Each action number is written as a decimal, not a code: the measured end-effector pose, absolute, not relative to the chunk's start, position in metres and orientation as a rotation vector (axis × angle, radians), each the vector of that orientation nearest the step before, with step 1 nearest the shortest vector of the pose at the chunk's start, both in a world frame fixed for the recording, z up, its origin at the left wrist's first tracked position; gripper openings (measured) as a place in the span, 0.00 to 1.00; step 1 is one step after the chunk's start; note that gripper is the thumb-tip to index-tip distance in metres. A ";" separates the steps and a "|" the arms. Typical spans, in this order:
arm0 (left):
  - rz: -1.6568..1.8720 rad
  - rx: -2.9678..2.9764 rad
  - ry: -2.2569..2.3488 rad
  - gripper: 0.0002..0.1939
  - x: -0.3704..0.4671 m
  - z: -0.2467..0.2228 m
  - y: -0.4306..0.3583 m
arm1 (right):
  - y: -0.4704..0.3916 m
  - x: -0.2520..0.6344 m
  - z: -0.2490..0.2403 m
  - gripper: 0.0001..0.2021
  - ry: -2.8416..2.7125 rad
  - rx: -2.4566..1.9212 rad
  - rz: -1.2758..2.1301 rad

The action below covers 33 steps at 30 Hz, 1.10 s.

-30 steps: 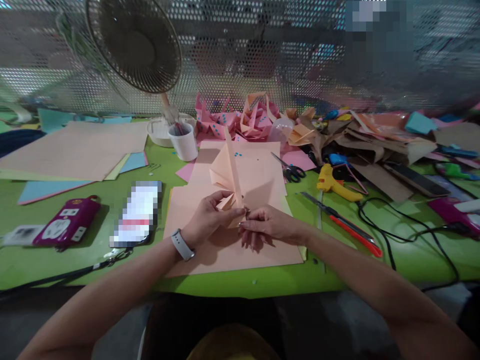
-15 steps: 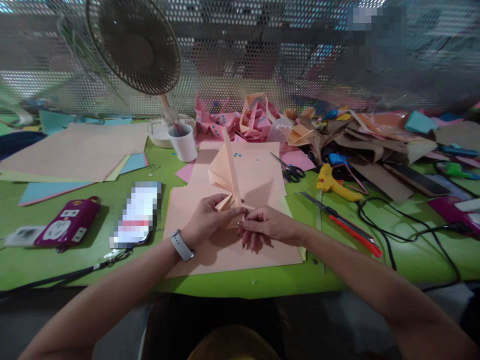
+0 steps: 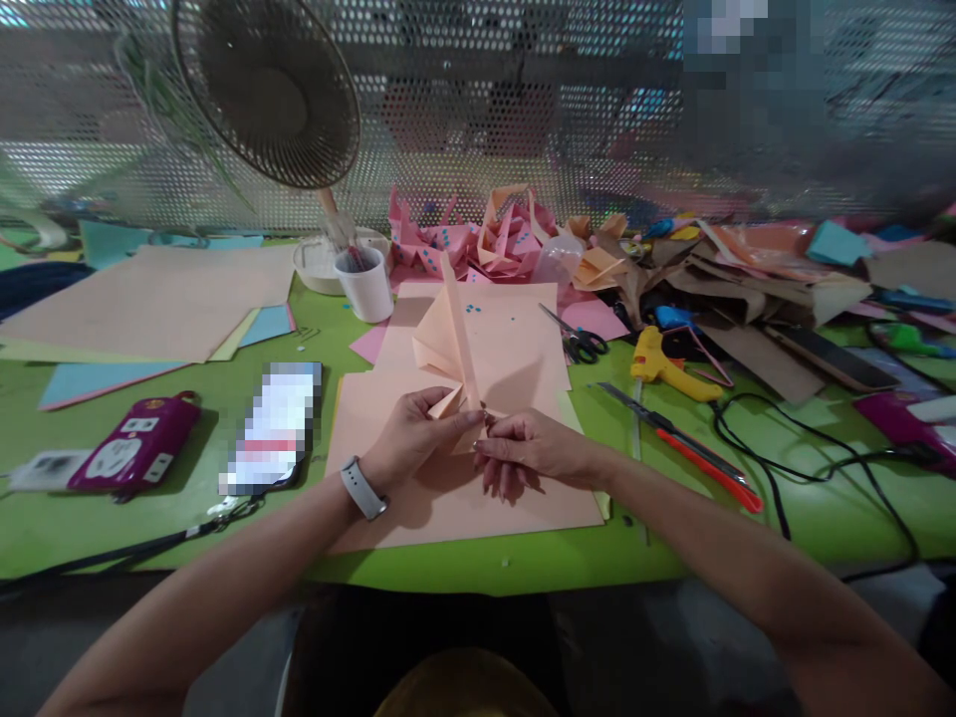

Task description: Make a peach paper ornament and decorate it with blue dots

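Observation:
Between my hands is a folded peach paper piece (image 3: 442, 334), with a long narrow strip rising from it and pleated flaps on its left side. My left hand (image 3: 422, 428) pinches its lower part, thumb on top. The fingertips of my right hand (image 3: 527, 450) close on the bottom end of the same piece, close to my left thumb. Beneath the hands lie peach paper sheets (image 3: 373, 523) on the green table. Part of the folded piece is hidden by my fingers.
To the right lie black scissors (image 3: 587, 344), a red utility knife (image 3: 706, 466) and a yellow glue gun (image 3: 668, 366) with its black cord. At left are a phone (image 3: 273, 428) and a purple case (image 3: 141, 443). Behind stand a white cup (image 3: 364, 287), a fan (image 3: 269, 95) and folded pink paper (image 3: 515, 239).
Almost nothing differs. Both hands keep their hold on the folded paper in the same spot, with only a very slight shift of the fingers.

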State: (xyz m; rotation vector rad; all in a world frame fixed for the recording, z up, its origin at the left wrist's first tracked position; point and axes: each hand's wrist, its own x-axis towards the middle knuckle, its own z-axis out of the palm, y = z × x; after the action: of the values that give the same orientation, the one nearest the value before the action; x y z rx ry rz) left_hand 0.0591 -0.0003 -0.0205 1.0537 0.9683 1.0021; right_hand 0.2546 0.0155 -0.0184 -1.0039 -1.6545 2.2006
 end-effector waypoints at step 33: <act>0.504 1.346 0.956 0.23 0.033 0.001 0.008 | 0.033 0.266 -0.008 0.16 -1.320 -1.026 1.471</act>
State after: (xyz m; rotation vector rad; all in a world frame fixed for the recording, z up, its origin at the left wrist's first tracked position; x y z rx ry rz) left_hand 0.0334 0.0083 0.0012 1.3464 0.9556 0.5040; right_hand 0.2662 0.0328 -0.0081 -1.0256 -1.3196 1.4713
